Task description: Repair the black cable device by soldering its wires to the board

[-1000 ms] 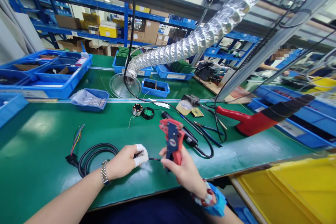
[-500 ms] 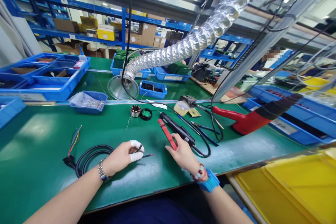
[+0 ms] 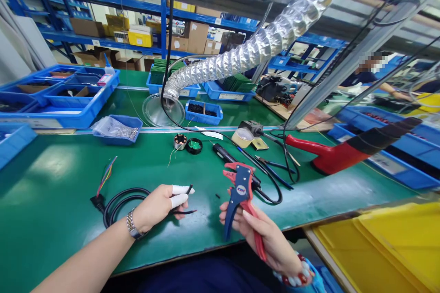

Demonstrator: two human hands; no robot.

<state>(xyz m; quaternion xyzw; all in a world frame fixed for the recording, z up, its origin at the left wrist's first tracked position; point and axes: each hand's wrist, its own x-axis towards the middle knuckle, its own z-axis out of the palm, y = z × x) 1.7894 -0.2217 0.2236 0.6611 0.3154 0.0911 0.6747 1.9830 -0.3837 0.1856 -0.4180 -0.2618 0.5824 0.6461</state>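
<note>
My left hand [image 3: 161, 206], with white covers on thumb and forefinger, pinches the end of a black cable [image 3: 129, 193]. Two thin ends stick out past the fingers, one with a reddish tip. The cable lies coiled on the green mat, with a black connector [image 3: 98, 202] and coloured wires at its left. My right hand [image 3: 259, 229] holds a red and blue wire stripper [image 3: 240, 190], its jaws up and its handles spread. A small black piece [image 3: 217, 196] lies on the mat between my hands.
Behind are a copper-wound part [image 3: 179, 141], a black ring with a green board [image 3: 194, 146], a black pen-like tool [image 3: 222, 152], pliers [image 3: 271, 161] and a red heat gun [image 3: 330, 158]. A foil duct [image 3: 240, 57] hangs above. A person [image 3: 367, 75] is at the back right.
The wire stripper has turned in my right hand, so its blue side now shows, and that hand has come nearer and rightward. A small black piece now shows on the mat.
</note>
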